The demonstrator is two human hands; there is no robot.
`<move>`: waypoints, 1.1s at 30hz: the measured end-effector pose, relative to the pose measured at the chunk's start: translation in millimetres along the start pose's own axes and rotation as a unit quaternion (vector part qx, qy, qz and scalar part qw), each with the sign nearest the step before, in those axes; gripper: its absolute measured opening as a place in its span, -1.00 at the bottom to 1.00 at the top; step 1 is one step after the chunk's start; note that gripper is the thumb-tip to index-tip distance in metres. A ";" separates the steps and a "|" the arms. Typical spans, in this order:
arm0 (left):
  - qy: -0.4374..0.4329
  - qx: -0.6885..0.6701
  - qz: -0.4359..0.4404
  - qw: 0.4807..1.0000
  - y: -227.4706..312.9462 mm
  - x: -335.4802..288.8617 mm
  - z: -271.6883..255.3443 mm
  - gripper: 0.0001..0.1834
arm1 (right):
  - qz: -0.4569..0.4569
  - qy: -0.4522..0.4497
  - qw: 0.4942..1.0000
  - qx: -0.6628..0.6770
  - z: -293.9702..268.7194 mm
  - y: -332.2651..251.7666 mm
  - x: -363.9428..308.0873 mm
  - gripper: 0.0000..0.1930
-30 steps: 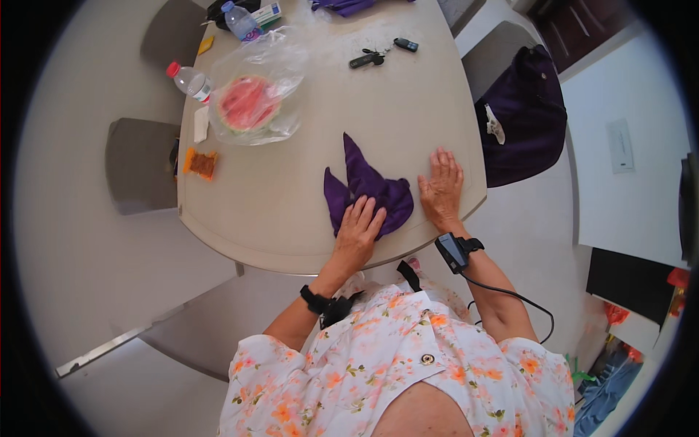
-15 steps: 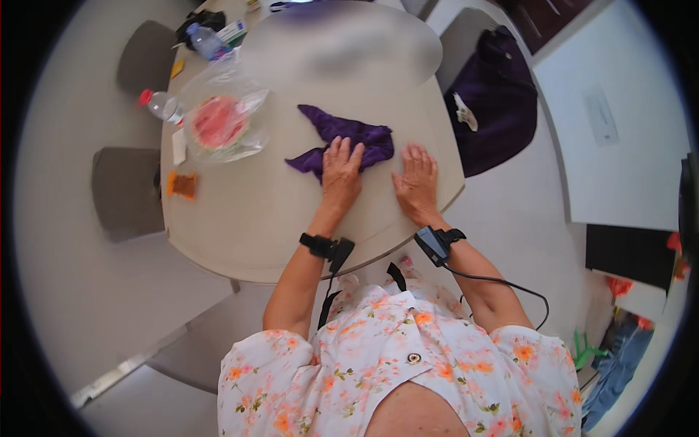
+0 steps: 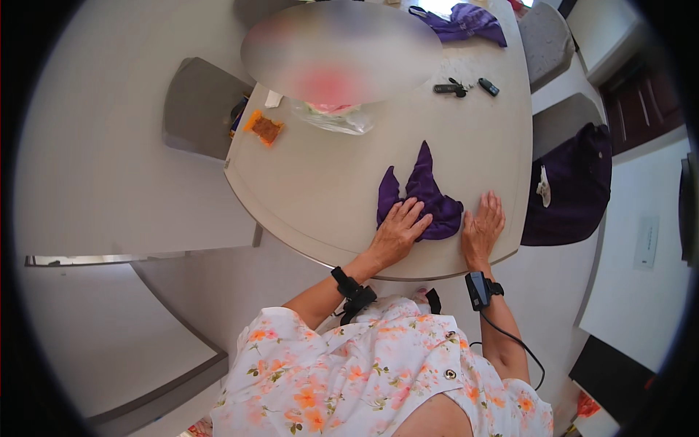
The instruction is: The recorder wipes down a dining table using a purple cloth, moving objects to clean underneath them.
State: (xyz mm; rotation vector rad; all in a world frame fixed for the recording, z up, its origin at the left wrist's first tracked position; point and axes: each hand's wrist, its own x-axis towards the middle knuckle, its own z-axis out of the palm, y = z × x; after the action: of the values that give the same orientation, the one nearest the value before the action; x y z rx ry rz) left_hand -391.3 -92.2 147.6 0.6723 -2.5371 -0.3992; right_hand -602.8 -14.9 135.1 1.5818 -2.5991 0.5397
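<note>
A crumpled purple cloth (image 3: 438, 191) lies on the near right part of the table, two pointed ends reaching away from me. My left hand (image 3: 399, 227) rests on its near left side, fingers stretched out over the fabric. To the right of the cloth, my right hand (image 3: 483, 227) lies flat on the tabletop with its fingers extended, holding nothing. A small gap seems to separate it from the cloth. Black straps with small devices sit on both wrists, and a cable runs from the right one.
The pale table (image 3: 313, 197) also bears a clear plastic bag (image 3: 342, 120) around watermelon, partly blurred over, an orange packet (image 3: 265, 130), two small black objects (image 3: 450, 89) and another purple cloth (image 3: 466, 25). Grey chairs (image 3: 200, 109) stand around it; dark purple fabric (image 3: 571, 193) hangs on one at right.
The view has turned, so the table, cloth and hands appear farther right and lower. My left hand stays on the cloth and my right hand stays flat beside it.
</note>
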 end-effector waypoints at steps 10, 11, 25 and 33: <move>0.060 0.041 -0.091 0.993 -63.3 69.5 25.1 -0.39 | -0.007 -0.003 1.000 -0.005 -3.3 -3.4 1.7 -0.43; 0.060 0.042 -0.097 0.993 -66.2 71.1 27.6 -0.39 | -0.004 -0.005 1.000 -0.003 -3.4 -4.2 1.6 -0.43; 0.077 0.071 -0.085 0.991 -61.0 72.8 24.8 -0.40 | -0.006 0.006 0.999 -0.031 6.5 3.4 -1.0 -0.38; 0.079 0.064 -0.088 0.991 -60.3 77.8 25.5 -0.38 | 0.003 0.010 1.000 -0.016 1.8 5.8 -0.1 -0.42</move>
State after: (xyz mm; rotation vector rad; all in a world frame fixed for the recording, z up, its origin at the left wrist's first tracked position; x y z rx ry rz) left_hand -440.6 -179.8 131.8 0.9435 -2.3764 -0.2323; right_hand -607.6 -13.0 131.8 1.5518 -2.5851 0.5105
